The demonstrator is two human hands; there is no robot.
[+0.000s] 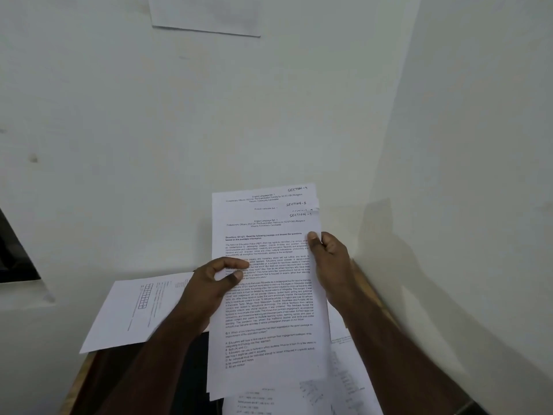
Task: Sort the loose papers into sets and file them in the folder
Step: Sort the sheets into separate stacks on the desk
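Both hands are gripping the fanned stack of papers (266,295) upright over the desk (98,381): my right hand (329,265) is pinching its right edge, my left hand (209,289) its left side. Thin sheets like these are feeling light, floppy and slippery, so I am keeping to the edges, mid-height.

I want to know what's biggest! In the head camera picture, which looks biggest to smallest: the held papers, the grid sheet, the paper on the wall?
1. Held papers, nearest the camera
2. Grid sheet, partly hidden
3. Wall paper, cut off by the picture's top edge
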